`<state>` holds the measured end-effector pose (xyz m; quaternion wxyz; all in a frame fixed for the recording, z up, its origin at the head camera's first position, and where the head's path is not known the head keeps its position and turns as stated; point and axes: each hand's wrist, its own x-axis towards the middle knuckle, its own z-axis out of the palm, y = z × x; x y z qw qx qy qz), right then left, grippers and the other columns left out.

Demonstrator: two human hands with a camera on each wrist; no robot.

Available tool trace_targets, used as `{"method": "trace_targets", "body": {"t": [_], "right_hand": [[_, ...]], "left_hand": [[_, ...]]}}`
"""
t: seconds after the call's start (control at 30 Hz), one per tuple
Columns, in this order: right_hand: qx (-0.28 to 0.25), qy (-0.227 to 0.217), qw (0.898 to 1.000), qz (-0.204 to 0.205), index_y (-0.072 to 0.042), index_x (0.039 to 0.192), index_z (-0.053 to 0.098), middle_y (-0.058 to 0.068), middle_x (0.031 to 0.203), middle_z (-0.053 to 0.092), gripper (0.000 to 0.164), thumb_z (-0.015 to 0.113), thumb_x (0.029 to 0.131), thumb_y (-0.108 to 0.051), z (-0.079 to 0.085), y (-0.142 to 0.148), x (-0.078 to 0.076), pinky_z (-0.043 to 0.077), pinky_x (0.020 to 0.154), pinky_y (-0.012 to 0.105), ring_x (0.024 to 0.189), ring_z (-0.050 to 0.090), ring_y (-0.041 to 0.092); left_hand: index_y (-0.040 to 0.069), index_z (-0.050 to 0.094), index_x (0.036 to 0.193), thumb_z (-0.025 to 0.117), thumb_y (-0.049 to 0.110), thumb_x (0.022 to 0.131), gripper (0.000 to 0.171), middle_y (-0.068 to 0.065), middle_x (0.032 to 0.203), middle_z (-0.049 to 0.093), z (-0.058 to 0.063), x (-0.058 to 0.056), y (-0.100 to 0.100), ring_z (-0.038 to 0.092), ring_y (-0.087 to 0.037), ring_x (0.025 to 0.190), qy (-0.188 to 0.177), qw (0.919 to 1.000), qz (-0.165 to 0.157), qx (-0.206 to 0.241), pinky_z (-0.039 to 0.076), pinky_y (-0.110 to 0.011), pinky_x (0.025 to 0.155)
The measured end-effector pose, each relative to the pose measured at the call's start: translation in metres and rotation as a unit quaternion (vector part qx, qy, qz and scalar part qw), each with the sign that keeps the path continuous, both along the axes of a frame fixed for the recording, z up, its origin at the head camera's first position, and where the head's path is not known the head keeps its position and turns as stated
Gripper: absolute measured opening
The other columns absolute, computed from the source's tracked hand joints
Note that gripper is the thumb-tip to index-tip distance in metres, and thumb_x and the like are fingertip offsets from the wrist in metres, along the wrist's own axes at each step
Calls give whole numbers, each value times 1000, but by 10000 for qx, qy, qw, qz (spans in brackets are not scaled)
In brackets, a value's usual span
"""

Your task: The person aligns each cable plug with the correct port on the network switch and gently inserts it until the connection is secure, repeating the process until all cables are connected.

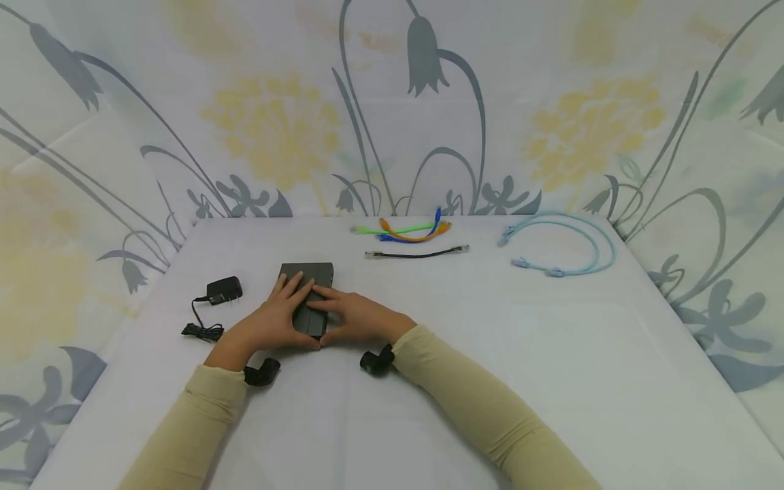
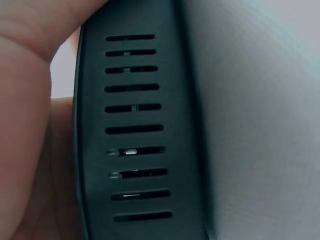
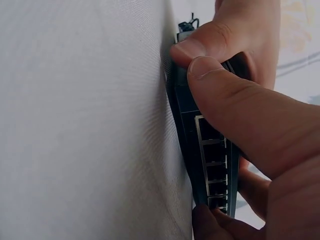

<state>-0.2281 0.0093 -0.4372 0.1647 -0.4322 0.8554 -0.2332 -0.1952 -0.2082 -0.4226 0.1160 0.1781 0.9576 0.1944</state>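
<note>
A dark grey network switch (image 1: 314,320) lies on the white table under both hands. My left hand (image 1: 277,316) grips it from the left, fingers spread over its top and thumb at the near edge. From the right, my right hand (image 1: 355,316) holds it, its fingers reaching over the top and its thumb beside the left thumb. A row of ports (image 3: 215,162) shows between right thumb and fingers in the right wrist view. Slotted vents (image 2: 134,129) line a side of the case in the left wrist view.
A black power adapter (image 1: 224,290) with a bundled cord lies to the left. Short green, orange and blue cables (image 1: 407,231) sit at the back, a black cable (image 1: 416,256) before them. Pale blue cables (image 1: 603,238) lie coiled at the back right.
</note>
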Motion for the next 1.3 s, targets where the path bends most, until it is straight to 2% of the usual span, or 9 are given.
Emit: {"method": "trace_targets", "body": {"t": [0.1, 0.3, 0.6, 0.83, 1.3], "right_hand": [[-15, 69, 10000, 4, -30, 152, 33, -13, 163, 3, 76, 67, 88, -49, -2, 0, 2, 32, 115, 39, 148, 24, 22], [-75, 26, 10000, 45, -31, 152, 33, -14, 163, 3, 74, 67, 89, -46, -5, 0, 5, 33, 115, 37, 149, 23, 19], [-16, 157, 9999, -43, -33, 152, 30, -16, 163, 5, 72, 64, 91, -46, 2, -1, 2, 31, 116, 41, 149, 24, 19], [38, 107, 9999, -34, -33, 152, 31, -16, 163, 7, 71, 64, 91, -46, 1, 3, -1, 32, 116, 39, 149, 23, 18], [-133, 432, 9988, -212, -25, 147, 45, -7, 160, 27, 58, 61, 94, -43, 1, 9, -10, 33, 115, 35, 146, 30, 17]], "left_hand": [[11, 16, 157, 81, 60, 67, 121, -17, 164, 2, -2, 3, 0, -10, -49, 147, 109, 9999, -12, -12, 19, -73, 107], [11, 16, 157, 79, 61, 68, 120, -19, 163, 3, -2, 8, 0, -7, -50, 146, 89, 9999, -16, -52, 24, -77, 102], [11, 16, 157, 80, 59, 68, 119, -18, 163, 3, 7, 3, -2, -8, -49, 147, 146, 9998, 2, -129, 22, -74, 105], [11, 16, 157, 80, 59, 68, 119, -17, 164, 3, 5, 2, 1, -8, -48, 147, 78, 9999, 38, -128, 22, -74, 105], [11, 16, 157, 78, 60, 70, 117, -19, 163, 4, -2, 1, 0, -6, -50, 147, 192, 9997, -10, -136, 25, -73, 105]]}}
